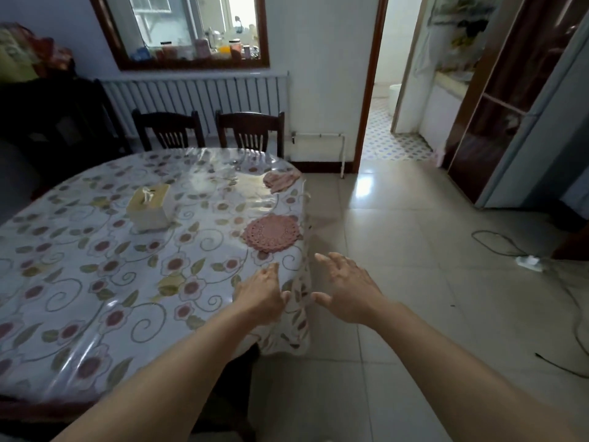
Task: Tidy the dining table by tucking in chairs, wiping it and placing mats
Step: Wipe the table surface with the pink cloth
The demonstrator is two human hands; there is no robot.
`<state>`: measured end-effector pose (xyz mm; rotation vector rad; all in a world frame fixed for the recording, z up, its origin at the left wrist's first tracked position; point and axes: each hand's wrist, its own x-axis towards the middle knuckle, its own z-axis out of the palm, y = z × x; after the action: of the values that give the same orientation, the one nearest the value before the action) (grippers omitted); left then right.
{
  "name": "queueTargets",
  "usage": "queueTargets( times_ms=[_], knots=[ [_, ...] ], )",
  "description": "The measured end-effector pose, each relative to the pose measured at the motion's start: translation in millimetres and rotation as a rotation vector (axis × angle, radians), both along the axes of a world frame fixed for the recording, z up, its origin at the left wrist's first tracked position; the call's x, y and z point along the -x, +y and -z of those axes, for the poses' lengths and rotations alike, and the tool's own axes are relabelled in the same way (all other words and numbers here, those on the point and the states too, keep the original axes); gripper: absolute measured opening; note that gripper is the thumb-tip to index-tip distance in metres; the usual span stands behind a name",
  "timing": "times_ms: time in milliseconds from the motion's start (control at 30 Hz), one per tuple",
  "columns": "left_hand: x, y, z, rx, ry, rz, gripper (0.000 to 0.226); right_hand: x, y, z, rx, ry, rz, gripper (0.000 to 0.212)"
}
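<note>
Glossy clear plastic covers a floral cloth on the rounded worktop. Beyond the worktop stand two dark wooden chairs against a ribbed radiator; pale floor tiles lie to its right. On the worktop: a round pink crocheted mat near the right edge, a crumpled pink cloth farther back, a cream tissue box toward the centre. Left hand hovers over the worktop edge, right hand beside it; both hands are spread and empty.

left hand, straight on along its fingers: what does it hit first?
Most likely the round pink crocheted mat, lying flat just beyond the left hand near the edge of the floral-clothed table. Only cloth shows between them. Hand height is unclear.
</note>
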<state>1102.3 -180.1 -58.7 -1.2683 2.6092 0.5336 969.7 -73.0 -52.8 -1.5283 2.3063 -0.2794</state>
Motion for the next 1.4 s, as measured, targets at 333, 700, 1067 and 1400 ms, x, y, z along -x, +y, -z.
queueTargets(
  times_ms=[333,700,1067,1400],
  knots=[
    [169.7,-70.3,15.8,-0.095,0.127,-0.161,0.073,162.9,-79.1,1.1,-0.033,0.049,-0.087,0.075],
    [323.4,-146.5,-10.7,-0.062,0.213,-0.36,0.062,340.1,-196.1,-1.9,0.0,0.067,-0.315,0.072],
    [398.4,-207.7,-7.0,-0.077,0.201,-0.719,0.066,446.1,-341.7,11.2,0.004,0.053,-0.634,0.048],
    [397.6,-336.8,64.1,-0.13,0.149,-0.909,0.072,445.8,-489.7,84.1,-0.143,0.16,-0.918,0.053]
  ],
)
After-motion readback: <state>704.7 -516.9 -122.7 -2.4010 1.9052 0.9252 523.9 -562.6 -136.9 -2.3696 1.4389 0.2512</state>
